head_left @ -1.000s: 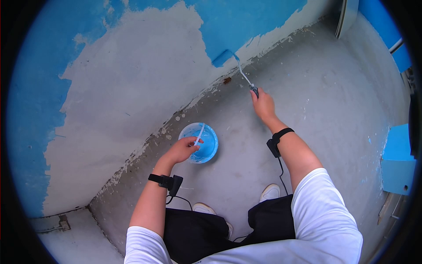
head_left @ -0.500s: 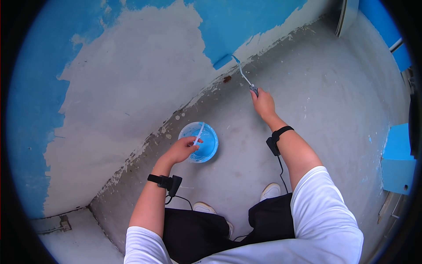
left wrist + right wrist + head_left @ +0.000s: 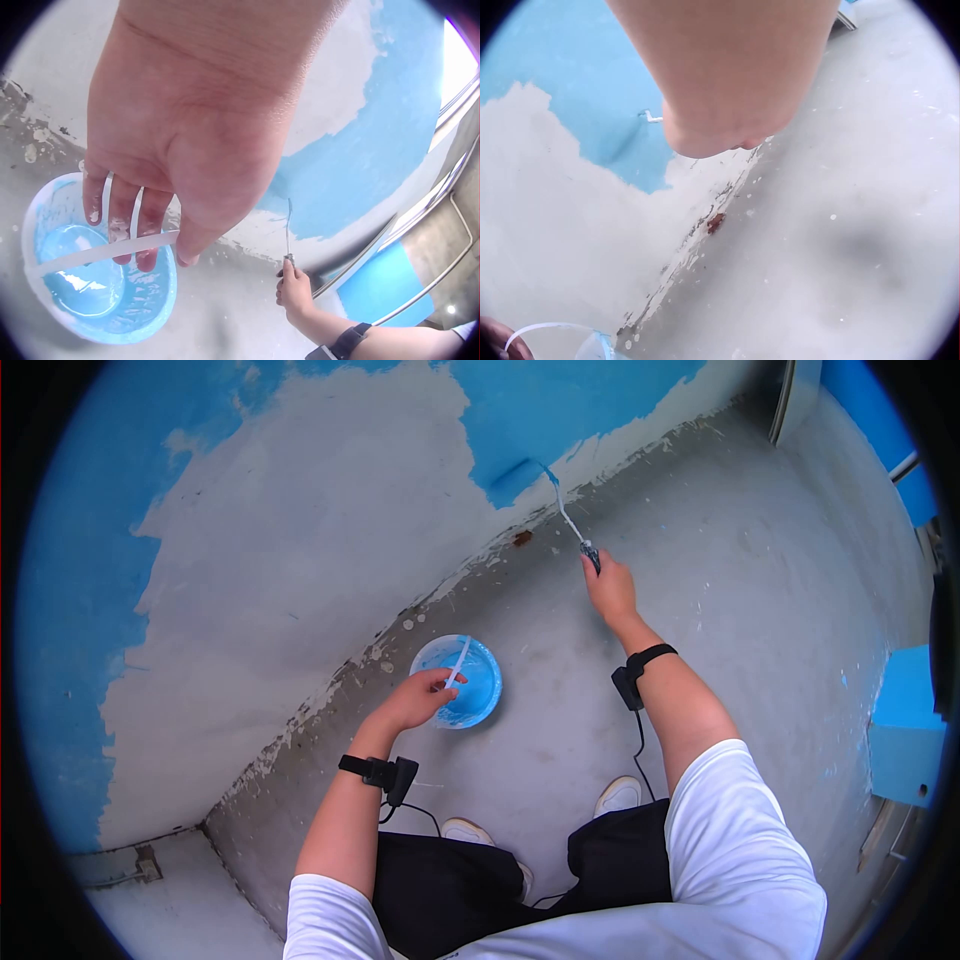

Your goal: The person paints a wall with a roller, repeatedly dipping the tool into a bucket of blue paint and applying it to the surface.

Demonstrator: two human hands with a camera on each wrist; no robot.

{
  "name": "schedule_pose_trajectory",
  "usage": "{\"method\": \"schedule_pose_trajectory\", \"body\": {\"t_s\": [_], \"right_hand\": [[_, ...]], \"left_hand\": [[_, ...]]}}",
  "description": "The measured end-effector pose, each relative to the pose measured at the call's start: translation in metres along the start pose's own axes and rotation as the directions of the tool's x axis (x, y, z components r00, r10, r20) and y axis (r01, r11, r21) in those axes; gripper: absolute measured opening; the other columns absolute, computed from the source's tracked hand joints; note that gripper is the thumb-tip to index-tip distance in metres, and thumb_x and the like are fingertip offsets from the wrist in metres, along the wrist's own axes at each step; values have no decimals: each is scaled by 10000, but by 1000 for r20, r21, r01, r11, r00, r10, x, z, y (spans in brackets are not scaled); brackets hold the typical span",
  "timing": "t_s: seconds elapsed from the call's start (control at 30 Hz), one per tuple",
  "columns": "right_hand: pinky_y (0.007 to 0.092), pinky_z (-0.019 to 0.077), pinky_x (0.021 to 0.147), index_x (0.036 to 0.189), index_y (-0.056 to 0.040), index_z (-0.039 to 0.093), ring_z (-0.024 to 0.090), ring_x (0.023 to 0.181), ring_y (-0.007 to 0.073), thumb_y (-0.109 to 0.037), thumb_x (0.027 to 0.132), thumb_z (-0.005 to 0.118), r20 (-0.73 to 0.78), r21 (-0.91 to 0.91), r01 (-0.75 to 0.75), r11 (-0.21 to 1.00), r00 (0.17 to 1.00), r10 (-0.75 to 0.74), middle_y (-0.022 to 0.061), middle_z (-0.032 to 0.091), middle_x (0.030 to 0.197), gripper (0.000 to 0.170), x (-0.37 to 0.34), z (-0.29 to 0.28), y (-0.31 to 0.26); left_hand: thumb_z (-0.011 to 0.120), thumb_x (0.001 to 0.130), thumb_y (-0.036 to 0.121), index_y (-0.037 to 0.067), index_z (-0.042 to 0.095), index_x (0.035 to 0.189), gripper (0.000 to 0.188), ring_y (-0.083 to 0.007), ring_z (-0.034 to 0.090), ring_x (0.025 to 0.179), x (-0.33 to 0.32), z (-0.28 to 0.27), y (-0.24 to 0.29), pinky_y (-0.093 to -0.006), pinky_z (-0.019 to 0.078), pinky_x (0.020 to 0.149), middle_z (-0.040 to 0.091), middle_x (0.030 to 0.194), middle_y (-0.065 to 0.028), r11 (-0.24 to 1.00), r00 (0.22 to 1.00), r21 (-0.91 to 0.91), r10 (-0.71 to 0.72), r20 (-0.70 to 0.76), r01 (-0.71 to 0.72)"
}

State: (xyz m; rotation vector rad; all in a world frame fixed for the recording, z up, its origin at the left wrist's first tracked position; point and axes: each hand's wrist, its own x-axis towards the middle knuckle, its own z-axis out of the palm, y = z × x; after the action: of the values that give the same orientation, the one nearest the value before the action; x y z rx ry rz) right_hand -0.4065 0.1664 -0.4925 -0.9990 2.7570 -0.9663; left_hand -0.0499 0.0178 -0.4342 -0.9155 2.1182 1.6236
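Head view: right hand [image 3: 612, 590] grips the paint roller [image 3: 564, 511]

It reaches out to the low part of the wall [image 3: 290, 560]. The roller head [image 3: 514, 479] is blurry, but it looks to be up against the blue patch [image 3: 550, 415]. The right hand is wrapped round the dark handle [image 3: 592, 556]. The left hand [image 3: 413, 702] pinches the thin white strap [image 3: 84, 256] of the bucket [image 3: 155, 302], which has blue paint [image 3: 97, 301] inside. I can't tell if the bucket sits on the floor [image 3: 570, 690] or hangs just over it.

The roller should feel light. Its bent rod looks stiff, and its head is likely soft, wet and slippery, so hold it by the handle. The bucket is probably heavier and could slosh. Its strap looks bendy, so hold that near the middle.
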Motion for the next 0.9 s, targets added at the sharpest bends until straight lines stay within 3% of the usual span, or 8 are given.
{"method": "schedule_pose_trajectory", "body": {"t_s": [0.17,0.43,0.63,0.9], "right_hand": [[550,500,648,918,-33,612,634,738,468,-379,946,599,60,-118,-85,989,994,93,244,660,759,347,-2,5,9],[549,485,662,920,-9,607,627,745,471,-381,957,579,6,34,-9,999,1000,9,262,649,758,374,0,-3,4],[548,506,653,926,-28,619,636,734,467,-397,944,595,64,-89,-94,992,993,100,248,666,776,370,-4,7,7],[529,481,670,926,-8,633,624,756,466,-389,951,586,68,7,-103,995,992,102,252,654,773,386,-5,9,7]], "left_hand": [[627,927,179,117,662,1195,277,-171,606,875,2,1,-2,-338,497,826,675,951,-71,999,1000,-36,9,6,-9],[619,933,169,111,661,1190,266,-163,605,854,1,1,-2,-331,496,814,671,932,-62,999,1000,-44,5,10,-4],[612,936,167,109,659,1195,270,-163,610,857,0,1,3,-329,495,815,671,935,-59,1000,1000,-20,9,6,-9],[613,934,168,111,660,1195,271,-167,613,865,1,0,0,-333,500,824,675,946,-69,1000,1000,-21,20,9,-19]]}}
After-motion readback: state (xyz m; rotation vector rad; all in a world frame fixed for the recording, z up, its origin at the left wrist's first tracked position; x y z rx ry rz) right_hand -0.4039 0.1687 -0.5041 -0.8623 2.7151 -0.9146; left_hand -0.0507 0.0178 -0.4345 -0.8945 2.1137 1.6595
